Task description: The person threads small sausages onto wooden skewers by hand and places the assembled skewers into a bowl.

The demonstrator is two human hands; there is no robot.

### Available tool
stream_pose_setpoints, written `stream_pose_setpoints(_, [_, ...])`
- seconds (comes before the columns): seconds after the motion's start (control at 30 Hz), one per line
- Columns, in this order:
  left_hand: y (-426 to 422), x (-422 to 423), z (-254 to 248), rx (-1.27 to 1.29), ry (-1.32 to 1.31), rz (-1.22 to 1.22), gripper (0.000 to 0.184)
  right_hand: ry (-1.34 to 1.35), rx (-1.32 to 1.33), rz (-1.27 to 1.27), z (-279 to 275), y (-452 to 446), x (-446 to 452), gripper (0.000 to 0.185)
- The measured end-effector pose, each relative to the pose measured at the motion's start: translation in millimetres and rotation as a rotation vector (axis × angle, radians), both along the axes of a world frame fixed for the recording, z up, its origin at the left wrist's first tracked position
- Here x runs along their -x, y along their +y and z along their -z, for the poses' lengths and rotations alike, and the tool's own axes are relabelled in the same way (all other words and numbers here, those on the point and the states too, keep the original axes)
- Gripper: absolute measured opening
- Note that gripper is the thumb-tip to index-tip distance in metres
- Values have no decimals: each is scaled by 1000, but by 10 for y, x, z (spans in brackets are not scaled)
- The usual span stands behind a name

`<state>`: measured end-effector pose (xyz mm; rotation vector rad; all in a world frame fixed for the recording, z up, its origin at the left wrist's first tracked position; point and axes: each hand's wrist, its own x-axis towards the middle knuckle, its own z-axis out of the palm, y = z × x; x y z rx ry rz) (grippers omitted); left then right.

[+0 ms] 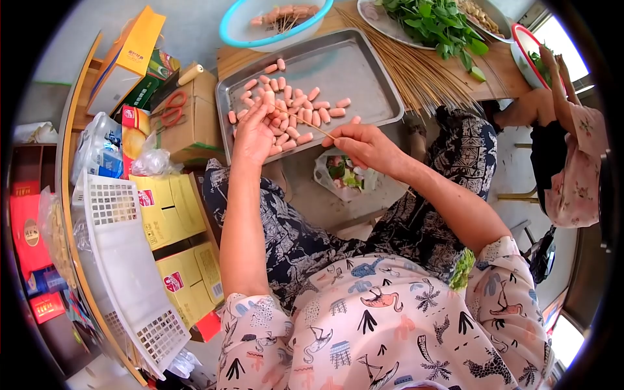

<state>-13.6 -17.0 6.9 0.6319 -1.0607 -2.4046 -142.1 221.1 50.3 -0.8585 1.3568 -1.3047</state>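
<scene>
Over the left part of a metal tray [361,78], my left hand [255,132] pinches a small pink sausage [268,98] with its fingers closed. My right hand [365,148] grips a thin wooden skewer [305,123] that slants up and left toward the left hand. Whether the skewer's tip is inside the sausage is too small to tell. Many loose small sausages [316,117] lie in the tray around and beneath the left hand.
A blue-rimmed bowl [225,29] of skewered sausages stands behind the tray. Bare skewers [406,75] and leafy greens [426,23] lie to the right. Scissors [173,108] rest on a carton at left. A plastic bag [338,185] sits below. Another person's arms [564,97] show at right.
</scene>
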Motion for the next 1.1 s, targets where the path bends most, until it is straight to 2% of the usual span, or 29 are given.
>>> stream_pose_setpoints(0.4, [37,50,-32,24,-7,8,16,40,-49,13,-40,-4,12,23])
stream_pose_setpoints(0.6, [21,57,-3,41,28,4,22,44,-52,14,-14,-13,25,23])
stream_pose_setpoints(1.1, [46,54,-41,89,-8,0,22,91,-72,13,-13,-16,29,23])
